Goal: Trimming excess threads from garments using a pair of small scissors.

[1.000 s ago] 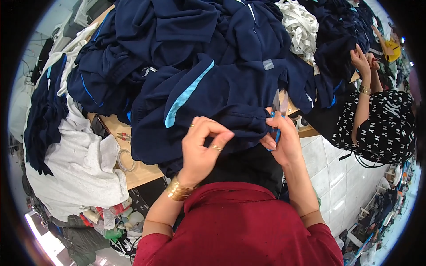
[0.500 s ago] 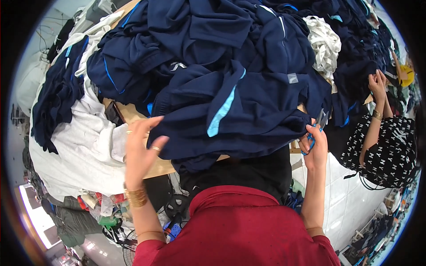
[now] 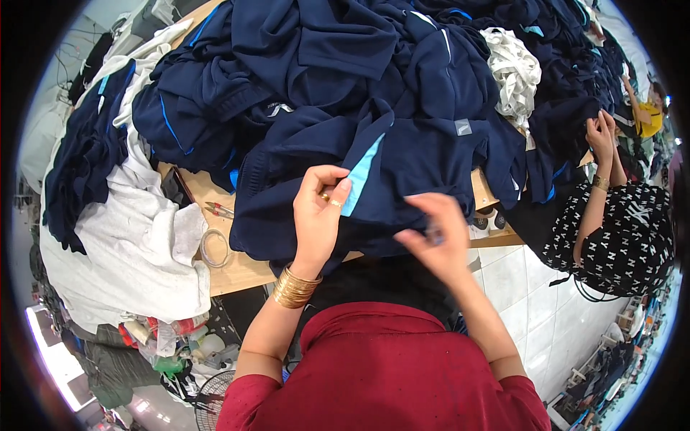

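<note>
A navy garment (image 3: pixel 431 161) lies spread before me on the pile, with a pale patch near its right side. Its folded flap shows a light blue strip (image 3: pixel 366 172). My left hand (image 3: pixel 316 215) pinches the lower left edge of that strip between thumb and fingers. To the right, just over the front of the garment, my right hand (image 3: pixel 444 241) is smeared by motion. A small bluish bit of the blue-handled scissors (image 3: pixel 435 234) shows at its palm; the blades cannot be made out.
More navy garments (image 3: pixel 309 43) heap up behind. Red-handled snips (image 3: pixel 219 210) and a tape ring (image 3: pixel 203 248) lie on the wooden table (image 3: pixel 248 276). Light grey fabric (image 3: pixel 144 244) hangs at left. A white cloth bundle (image 3: pixel 514 75) and a co-worker's hands (image 3: pixel 602 136) are at right.
My left hand has come right and taken hold of the blue strip. My right hand has swung left from the garment's right end. The snips and ring have come into sight.
</note>
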### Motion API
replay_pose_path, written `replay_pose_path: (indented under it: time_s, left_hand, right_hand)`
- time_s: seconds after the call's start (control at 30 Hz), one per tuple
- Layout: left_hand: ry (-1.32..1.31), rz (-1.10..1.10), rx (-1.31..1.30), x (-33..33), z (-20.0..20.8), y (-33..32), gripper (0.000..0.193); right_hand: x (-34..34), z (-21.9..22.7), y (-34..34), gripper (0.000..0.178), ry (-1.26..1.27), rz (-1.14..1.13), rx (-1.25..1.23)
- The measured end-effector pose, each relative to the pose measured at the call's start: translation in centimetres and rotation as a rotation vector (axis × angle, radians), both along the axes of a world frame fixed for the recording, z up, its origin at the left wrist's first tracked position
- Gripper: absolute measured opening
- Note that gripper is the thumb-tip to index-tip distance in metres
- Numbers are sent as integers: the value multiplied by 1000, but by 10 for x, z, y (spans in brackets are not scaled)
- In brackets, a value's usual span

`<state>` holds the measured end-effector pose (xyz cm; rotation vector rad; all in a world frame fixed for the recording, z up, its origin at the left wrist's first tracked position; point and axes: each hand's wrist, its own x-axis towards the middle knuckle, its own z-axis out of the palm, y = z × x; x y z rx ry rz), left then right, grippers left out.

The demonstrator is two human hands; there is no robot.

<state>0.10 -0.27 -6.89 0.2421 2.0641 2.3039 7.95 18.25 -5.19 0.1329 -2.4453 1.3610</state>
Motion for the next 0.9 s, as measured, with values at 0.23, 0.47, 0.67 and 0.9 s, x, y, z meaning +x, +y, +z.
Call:
replay_pose_path:
  time_s: [0.23,0.47,0.67,0.9]
  left_hand:
    - [-61,-245,85,-2,33,9,38]
    - [-91,-296,201,3,34,10,50]
    - [-70,-277,157,5,32,13,50]
    - [-136,-357,85,0,34,7,43]
  right_hand:
    - [-28,-2,-8,16,-87,77,-288]
    - [-25,22,2,13,-303,188,-346]
    - [-23,20,-11,15,-159,84,-353]
    - [-22,12,3,11,-256,199,-561]
